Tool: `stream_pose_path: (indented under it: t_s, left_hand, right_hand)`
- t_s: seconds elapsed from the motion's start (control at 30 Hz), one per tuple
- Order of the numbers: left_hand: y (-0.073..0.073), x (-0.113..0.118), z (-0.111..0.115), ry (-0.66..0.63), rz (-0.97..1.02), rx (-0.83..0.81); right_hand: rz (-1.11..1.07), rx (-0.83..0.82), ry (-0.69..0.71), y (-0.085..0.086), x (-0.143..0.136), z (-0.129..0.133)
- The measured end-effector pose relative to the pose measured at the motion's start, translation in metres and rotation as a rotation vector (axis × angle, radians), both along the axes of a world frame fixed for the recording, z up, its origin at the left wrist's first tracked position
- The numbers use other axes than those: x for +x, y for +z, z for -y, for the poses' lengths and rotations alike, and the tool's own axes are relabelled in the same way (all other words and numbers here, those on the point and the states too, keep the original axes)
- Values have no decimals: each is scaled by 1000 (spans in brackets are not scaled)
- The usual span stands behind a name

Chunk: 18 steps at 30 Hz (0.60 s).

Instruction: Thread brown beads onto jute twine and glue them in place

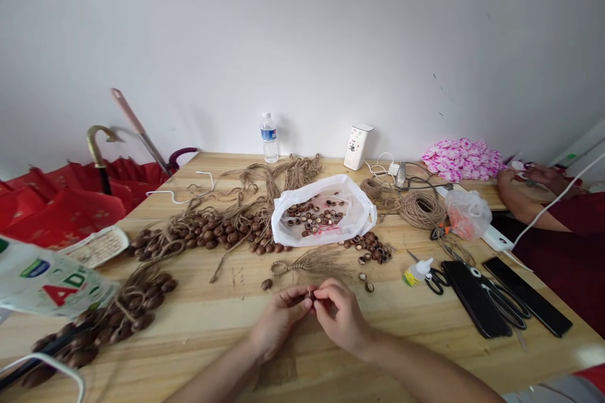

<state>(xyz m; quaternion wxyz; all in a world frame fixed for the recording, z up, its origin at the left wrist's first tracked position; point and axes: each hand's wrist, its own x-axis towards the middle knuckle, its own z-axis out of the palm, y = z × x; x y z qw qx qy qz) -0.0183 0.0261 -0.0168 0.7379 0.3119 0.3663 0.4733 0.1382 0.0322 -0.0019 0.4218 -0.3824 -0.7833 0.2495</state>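
Note:
My left hand (282,315) pinches a small brown nutshell (311,295) between thumb and fingertips, just above the near part of the table. Close against it, my right hand (341,313) has thumb and forefinger pressed together at the shell's right side; what lies between them is hidden. Beyond the hands lies a looped, knotted bundle of twine (297,266) with frayed ends. A single round nut (267,284) rests left of the fingers, and a few loose half shells (369,287) lie to the right.
A white plastic bag (326,242) of shells stands mid-table. Nuts strung on twine (208,230) spread leftward. At right are a twine coil (422,209), glue bottle (418,272), scissors (501,296) and phones (472,302). A water bottle (270,145) stands behind; another person's arm (524,201) is far right.

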Motion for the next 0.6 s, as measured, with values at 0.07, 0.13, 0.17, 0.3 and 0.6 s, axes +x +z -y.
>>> stream_pose_path:
  t_s: [0.07, 0.13, 0.17, 0.3, 0.6]
  left_hand:
    - [0, 0, 0, -3, -1, 12]
    - [1, 0, -1, 3, -12, 27]
    - [2, 0, -1, 8, -21, 36]
    - [5, 0, -2, 27, -79, 69]
    - [9, 0, -2, 24, -192, 156]
  right_hand:
    - [-14, -14, 15, 1, 1, 0]
    - [-39, -34, 16, 2, 2, 0]
    - [-51, -45, 11, 2, 3, 0]
    - [-73, -82, -21, 3, 4, -3]
    - [-28, -181, -60, -1, 4, -12]
